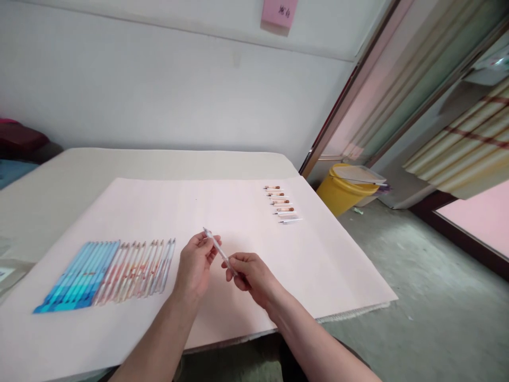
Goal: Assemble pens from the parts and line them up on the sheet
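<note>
Above the middle of the table, a slim whitish pen point(218, 246) is held at a slant, its tip pointing up and to the left. My left hand point(196, 261) pinches it near the tip end. The fingers of my right hand point(254, 276) close round its lower end. Left of my hands lies a row of clear pens with reddish patterns point(137, 270). Beside them, several blue pens point(85, 276) lie close together. Farther off to the right is a column of small thin pieces point(282, 204), some with brown ends; their exact kind is too small to tell.
Pale pinkish paper point(318, 265) covers much of the table and reaches its front edge. A white wall point(178, 90) stands behind, with a pink note point(279, 11) on it. On the floor at the right is a yellow bucket point(344, 188). Dark objects point(24, 140) sit far left.
</note>
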Demonstrator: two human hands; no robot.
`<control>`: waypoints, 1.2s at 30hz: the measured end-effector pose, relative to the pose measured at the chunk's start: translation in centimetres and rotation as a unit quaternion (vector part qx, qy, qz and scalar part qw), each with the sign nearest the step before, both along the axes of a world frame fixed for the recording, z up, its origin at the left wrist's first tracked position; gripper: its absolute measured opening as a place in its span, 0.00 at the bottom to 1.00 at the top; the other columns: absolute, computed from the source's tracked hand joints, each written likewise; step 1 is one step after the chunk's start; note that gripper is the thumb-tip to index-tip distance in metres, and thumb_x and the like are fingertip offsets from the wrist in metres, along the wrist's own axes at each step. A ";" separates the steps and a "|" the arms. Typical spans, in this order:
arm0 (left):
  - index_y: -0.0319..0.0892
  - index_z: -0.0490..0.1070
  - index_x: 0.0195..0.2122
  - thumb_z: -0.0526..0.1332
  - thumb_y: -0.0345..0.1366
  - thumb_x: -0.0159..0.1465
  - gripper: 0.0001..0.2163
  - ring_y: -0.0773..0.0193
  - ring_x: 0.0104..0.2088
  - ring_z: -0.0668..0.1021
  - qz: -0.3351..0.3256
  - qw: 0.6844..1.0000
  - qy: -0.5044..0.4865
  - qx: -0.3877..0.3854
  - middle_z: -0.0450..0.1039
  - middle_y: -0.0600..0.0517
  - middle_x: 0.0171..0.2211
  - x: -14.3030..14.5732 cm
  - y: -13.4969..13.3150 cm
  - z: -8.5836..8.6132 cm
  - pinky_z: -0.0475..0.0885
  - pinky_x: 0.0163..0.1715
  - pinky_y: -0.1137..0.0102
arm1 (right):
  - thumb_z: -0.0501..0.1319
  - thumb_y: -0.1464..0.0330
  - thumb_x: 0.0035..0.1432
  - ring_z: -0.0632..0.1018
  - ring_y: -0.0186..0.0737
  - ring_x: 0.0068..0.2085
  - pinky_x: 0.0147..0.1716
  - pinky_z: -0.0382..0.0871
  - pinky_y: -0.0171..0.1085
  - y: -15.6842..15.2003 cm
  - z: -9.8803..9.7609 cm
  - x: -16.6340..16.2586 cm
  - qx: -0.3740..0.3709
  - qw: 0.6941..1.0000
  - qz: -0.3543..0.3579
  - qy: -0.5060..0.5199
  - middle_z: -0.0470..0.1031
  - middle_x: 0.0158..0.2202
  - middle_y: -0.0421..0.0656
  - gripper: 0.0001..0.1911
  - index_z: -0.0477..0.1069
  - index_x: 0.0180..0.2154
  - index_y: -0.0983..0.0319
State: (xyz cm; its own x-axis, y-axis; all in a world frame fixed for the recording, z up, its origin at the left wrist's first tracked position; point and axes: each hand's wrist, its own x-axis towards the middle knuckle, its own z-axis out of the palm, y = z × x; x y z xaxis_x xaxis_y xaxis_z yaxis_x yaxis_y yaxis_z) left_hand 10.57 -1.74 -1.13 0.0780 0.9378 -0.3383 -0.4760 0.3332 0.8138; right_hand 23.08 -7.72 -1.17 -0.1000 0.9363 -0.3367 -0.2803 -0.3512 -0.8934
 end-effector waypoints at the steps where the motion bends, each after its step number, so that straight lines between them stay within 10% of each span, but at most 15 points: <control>1: 0.40 0.71 0.35 0.66 0.32 0.51 0.10 0.64 0.38 0.74 -0.001 1.000 0.002 -0.003 0.73 0.48 0.36 0.0 0.0 0.0 0.68 0.40 0.68 | 0.55 0.64 0.55 0.57 0.24 0.14 0.16 0.43 0.31 0.0 0.0 0.0 -0.001 1.000 -0.001 0.007 0.71 0.21 0.39 0.12 0.71 0.30 0.66; 21: 0.38 0.70 0.39 0.63 0.30 0.54 0.10 0.64 0.37 0.76 -0.022 0.998 -0.051 0.006 0.75 0.44 0.37 -0.5 0.3 0.0 0.71 0.38 0.69 | 0.59 0.68 0.51 0.51 0.21 0.13 0.16 0.39 0.31 0.2 -0.7 -0.1 -0.094 0.973 0.043 0.204 0.67 0.20 0.36 0.08 0.71 0.33 0.67; 36: 0.39 0.74 0.36 0.66 0.30 0.50 0.11 0.65 0.39 0.74 0.017 0.999 -0.035 0.005 0.72 0.49 0.37 -0.8 0.3 0.1 0.70 0.38 0.71 | 0.59 0.63 0.53 0.52 0.22 0.13 0.16 0.38 0.32 0.3 -0.8 -0.3 -0.069 0.987 0.025 0.145 0.68 0.20 0.36 0.11 0.70 0.33 0.66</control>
